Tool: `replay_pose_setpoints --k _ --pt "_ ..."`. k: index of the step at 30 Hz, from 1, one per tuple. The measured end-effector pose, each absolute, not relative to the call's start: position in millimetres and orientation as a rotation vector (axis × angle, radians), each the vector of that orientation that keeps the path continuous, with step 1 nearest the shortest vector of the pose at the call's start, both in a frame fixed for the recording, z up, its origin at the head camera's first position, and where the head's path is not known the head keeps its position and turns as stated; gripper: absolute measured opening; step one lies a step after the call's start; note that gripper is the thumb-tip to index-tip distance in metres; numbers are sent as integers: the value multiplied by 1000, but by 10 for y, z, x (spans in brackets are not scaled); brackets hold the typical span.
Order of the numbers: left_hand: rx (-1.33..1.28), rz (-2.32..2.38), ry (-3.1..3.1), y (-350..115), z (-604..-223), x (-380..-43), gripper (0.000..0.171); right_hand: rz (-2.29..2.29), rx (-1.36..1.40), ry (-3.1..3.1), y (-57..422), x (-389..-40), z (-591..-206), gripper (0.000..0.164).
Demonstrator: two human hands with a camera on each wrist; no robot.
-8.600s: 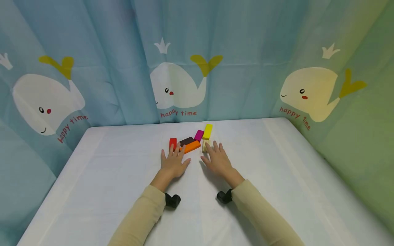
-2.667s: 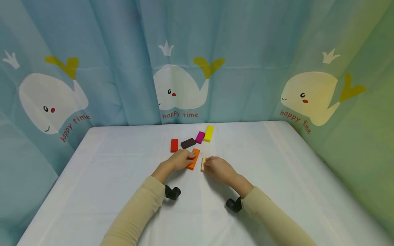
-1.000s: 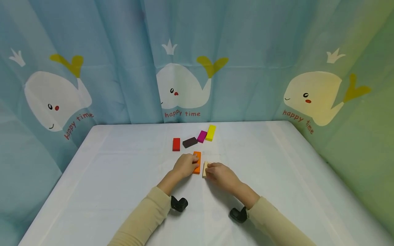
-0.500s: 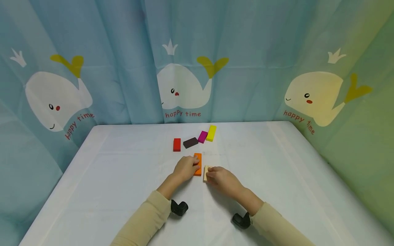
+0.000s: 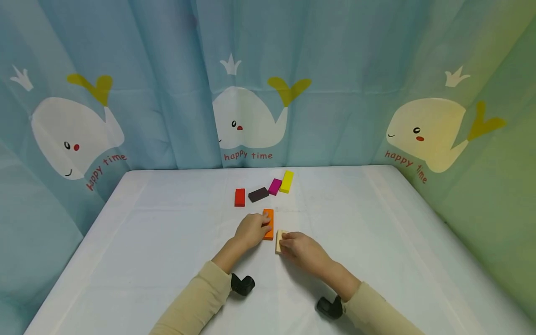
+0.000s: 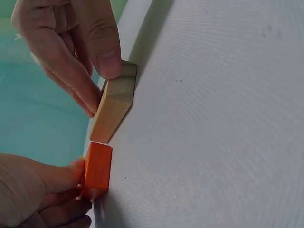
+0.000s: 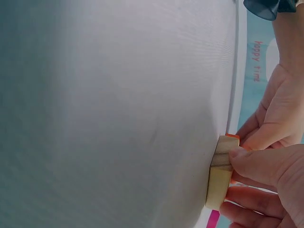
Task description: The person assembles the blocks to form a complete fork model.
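My left hand [image 5: 250, 231] pinches an orange rectangular block [image 5: 270, 224], which lies lengthwise away from me on the white table. Just to its right and a little nearer to me, a pale wooden block [image 5: 278, 243] is held by my right hand [image 5: 307, 253], whose fingers cover its right part. The left wrist view shows the thumb on the wooden block [image 6: 114, 104] and the orange block [image 6: 97, 168] between the left thumb and fingers. From the right wrist, the wooden block [image 7: 219, 183] hides most of the orange one.
Behind the hands lie a red block [image 5: 240, 197], a dark brown block [image 5: 258, 194], a magenta block [image 5: 275, 186] and a yellow block [image 5: 286, 181]. The white tabletop [image 5: 146, 242] ends at a blue curtain [image 5: 335, 125] printed with whales.
The spread hands have taken hold of the orange and wooden blocks and drawn them toward me; the orange one has turned lengthwise. Lately the wooden block has slid slightly nearer while the orange stays nearly still.
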State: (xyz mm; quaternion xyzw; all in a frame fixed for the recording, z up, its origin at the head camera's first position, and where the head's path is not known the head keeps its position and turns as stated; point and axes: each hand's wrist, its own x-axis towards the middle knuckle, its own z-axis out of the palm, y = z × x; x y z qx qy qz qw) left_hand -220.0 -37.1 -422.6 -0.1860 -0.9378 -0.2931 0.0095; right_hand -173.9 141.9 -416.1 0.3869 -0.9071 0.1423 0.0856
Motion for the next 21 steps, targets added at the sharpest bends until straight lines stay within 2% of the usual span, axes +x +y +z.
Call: replay_pose_setpoints --k 21 --pt "-585 -907 -2910 -362 -4231 -2132 32 435 1198 -2669 1447 -1537 -4147 18"
